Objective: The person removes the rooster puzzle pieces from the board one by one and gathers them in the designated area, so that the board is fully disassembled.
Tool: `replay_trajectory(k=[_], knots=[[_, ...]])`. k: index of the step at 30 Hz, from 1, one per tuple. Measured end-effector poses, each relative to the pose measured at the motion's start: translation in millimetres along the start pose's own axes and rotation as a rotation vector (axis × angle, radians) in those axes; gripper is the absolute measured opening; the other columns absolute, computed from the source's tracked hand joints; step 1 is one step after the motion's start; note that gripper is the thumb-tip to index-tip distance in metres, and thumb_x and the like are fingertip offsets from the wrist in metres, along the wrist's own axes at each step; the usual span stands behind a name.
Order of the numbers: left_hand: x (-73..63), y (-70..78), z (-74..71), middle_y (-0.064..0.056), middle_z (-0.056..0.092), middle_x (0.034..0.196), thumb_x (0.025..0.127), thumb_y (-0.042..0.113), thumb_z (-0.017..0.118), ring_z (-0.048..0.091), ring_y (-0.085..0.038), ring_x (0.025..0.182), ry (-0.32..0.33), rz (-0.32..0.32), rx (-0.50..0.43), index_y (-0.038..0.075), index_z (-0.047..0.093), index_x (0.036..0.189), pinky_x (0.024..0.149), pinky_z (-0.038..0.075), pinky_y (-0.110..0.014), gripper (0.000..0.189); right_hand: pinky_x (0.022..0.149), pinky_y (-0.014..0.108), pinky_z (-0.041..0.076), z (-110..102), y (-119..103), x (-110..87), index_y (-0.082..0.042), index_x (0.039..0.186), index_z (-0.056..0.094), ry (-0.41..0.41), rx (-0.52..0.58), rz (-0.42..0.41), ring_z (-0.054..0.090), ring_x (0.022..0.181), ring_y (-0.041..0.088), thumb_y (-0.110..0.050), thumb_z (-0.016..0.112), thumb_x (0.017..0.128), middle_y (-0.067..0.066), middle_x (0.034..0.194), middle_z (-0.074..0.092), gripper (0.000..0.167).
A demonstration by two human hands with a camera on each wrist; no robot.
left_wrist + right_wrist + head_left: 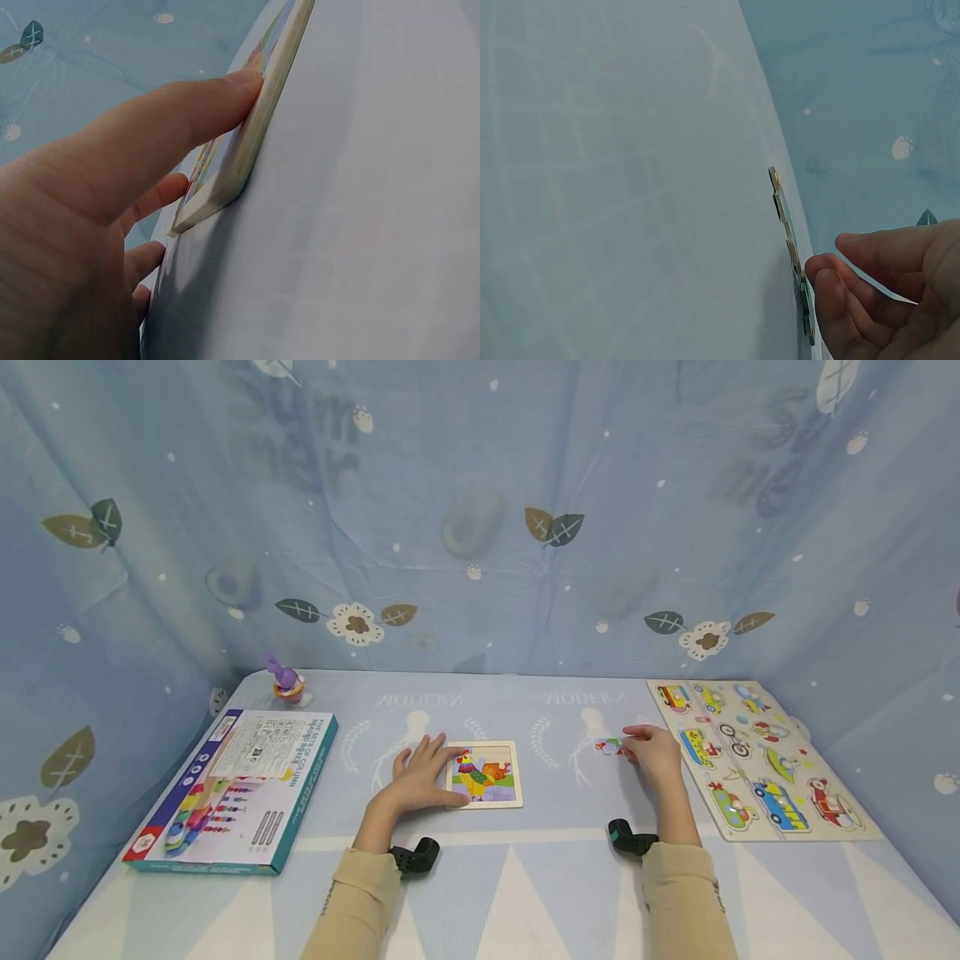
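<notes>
A small wooden puzzle tray (519,777) with a rooster picture lies mid-table. My left hand (420,781) spreads over its left end. In the left wrist view the thumb (202,105) rests straight on the near rim, and a fingertip touches the left edge. Several small jigsaw pieces (606,746) lie to the right of the tray, seen almost edge-on in the right wrist view. Beside them is my right hand (654,756), its fingers (832,289) loosely bent and the tips right at the pieces. Nothing shows between those fingertips.
A flat boxed toy (232,785) lies on the left, with a purple figurine in a small cup (287,681) behind it. On the right lies a large wooden vehicle puzzle board (738,781), close to my right wrist. A patterned curtain (480,468) hangs behind the table.
</notes>
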State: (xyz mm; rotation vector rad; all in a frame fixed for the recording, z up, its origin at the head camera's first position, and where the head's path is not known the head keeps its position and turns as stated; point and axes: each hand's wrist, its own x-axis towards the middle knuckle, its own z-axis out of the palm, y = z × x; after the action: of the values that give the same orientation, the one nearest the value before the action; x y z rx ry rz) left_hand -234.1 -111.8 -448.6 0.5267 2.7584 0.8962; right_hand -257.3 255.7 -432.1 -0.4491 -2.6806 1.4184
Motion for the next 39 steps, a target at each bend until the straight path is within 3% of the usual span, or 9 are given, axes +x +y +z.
replay_trajectory(k=[16, 24, 31, 39], knots=[[0.8, 0.2, -0.1, -0.013, 0.019, 0.153, 0.068, 0.045, 0.075, 0.005, -0.034, 0.141, -0.001, -0.023, -0.009, 0.017, 0.039, 0.140, 0.107, 0.000, -0.056, 0.085, 0.058, 0.018, 0.045, 13.0, -15.4, -2.7, 0.005, 0.113, 0.062, -0.017, -0.022, -0.043, 0.059, 0.068, 0.015, -0.010, 0.054, 0.089, 0.018, 0.092, 0.063, 0.029], [1.6, -0.1, 0.3, -0.012, 0.020, 0.152, 0.073, 0.047, 0.070, 0.008, -0.033, 0.141, 0.004, -0.036, 0.016, 0.009, 0.034, 0.143, 0.107, 0.002, -0.055, 0.087, 0.057, 0.018, 0.044, 18.6, -19.9, -4.5, 0.005, 0.110, 0.063, -0.024, -0.021, -0.064, 0.060, 0.069, 0.018, -0.007, 0.054, 0.087, 0.017, 0.089, 0.064, 0.028], [-0.3, -1.8, -1.6, -0.010, 0.025, 0.151, 0.073, 0.048, 0.071, 0.010, -0.033, 0.141, 0.016, -0.039, 0.051, 0.009, 0.036, 0.143, 0.107, 0.006, -0.055, 0.087, 0.057, 0.018, 0.044, 24.6, -20.0, -6.0, 0.007, 0.108, 0.062, -0.046, -0.004, -0.088, 0.060, 0.067, 0.016, -0.004, 0.055, 0.087, 0.017, 0.085, 0.064, 0.025], [-1.1, -5.1, -2.4, -0.010, 0.027, 0.150, 0.066, 0.042, 0.077, 0.003, -0.038, 0.140, 0.028, -0.016, 0.002, 0.010, 0.040, 0.140, 0.105, -0.008, -0.061, 0.089, 0.056, 0.017, 0.045, 31.7, -25.4, -7.4, 0.005, 0.106, 0.064, -0.049, -0.007, -0.093, 0.059, 0.064, 0.013, -0.006, 0.057, 0.087, 0.014, 0.084, 0.064, 0.023]])
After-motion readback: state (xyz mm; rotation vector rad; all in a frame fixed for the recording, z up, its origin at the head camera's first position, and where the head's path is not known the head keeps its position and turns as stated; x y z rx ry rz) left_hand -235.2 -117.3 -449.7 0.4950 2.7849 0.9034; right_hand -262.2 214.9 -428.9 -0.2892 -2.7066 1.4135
